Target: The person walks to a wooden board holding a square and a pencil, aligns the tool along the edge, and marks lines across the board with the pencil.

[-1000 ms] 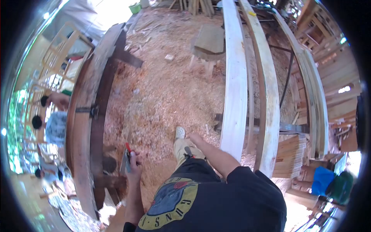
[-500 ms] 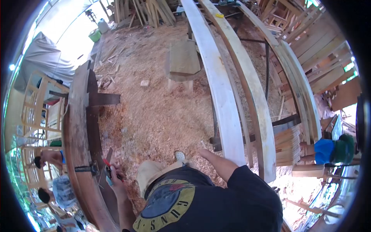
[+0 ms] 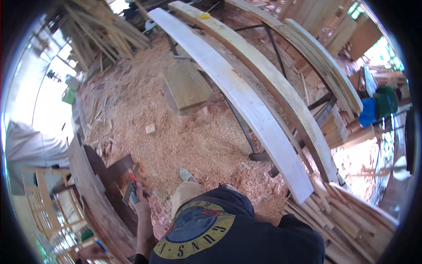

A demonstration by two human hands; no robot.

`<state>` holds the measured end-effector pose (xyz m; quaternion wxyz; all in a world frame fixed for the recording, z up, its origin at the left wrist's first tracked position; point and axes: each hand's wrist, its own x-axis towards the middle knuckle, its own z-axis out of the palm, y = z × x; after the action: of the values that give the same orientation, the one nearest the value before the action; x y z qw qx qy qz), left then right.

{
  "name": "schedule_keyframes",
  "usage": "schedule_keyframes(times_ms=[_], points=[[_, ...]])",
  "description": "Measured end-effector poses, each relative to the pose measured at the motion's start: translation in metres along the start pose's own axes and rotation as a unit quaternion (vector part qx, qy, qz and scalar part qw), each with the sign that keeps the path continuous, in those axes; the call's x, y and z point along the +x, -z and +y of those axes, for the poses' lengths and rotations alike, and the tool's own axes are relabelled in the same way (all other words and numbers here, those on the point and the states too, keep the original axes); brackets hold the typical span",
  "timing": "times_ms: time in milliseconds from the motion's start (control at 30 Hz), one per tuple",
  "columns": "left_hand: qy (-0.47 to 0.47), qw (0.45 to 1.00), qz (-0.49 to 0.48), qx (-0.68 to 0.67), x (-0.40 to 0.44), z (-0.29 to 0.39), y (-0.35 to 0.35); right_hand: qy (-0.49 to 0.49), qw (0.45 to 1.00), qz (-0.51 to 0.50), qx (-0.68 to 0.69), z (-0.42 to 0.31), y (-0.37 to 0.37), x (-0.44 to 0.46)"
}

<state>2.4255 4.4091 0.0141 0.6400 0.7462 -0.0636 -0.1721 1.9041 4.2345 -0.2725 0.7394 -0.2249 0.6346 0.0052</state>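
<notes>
My left hand is closed around several hand tools, low and to the left of my body. One has a red part near a narrow dark blade. Another has a teal handle and a flat metal blade; their exact kinds are not clear. A dark-edged wooden beam lies close to the left of this hand. On the other side only my right forearm shows, and the hand itself is hidden beside my dark shirt. A long pale plank runs past on the right.
Beyond the pale plank lies a second plank with a yellow object on it. A low wooden block stands on the shaving-covered floor. Stacked boards are at lower right, and chair frames at left.
My view has turned, so the planks now slant across it, and my feet have shifted. My right hand has gone from view. The tools remain in my left hand.
</notes>
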Motion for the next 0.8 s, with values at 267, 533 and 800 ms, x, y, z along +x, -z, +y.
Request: schedule_keyframes(times_ms=[267, 533, 800], points=[[0.049, 0.99, -0.135, 0.008, 0.148, 0.052, -0.016, 0.099, 0.971, -0.021, 0.217, -0.153, -0.13, -0.048], [0.089, 0.95, -0.275, -0.119, 0.2, 0.064, -0.068, 0.219, 0.955, -0.176, 0.095, -0.311, -0.348, -0.092], [0.101, 0.923, -0.346, -0.132, 0.255, 0.075, -0.124, 0.196, 0.898, -0.395, 0.007, -0.381, -0.525, -0.111]])
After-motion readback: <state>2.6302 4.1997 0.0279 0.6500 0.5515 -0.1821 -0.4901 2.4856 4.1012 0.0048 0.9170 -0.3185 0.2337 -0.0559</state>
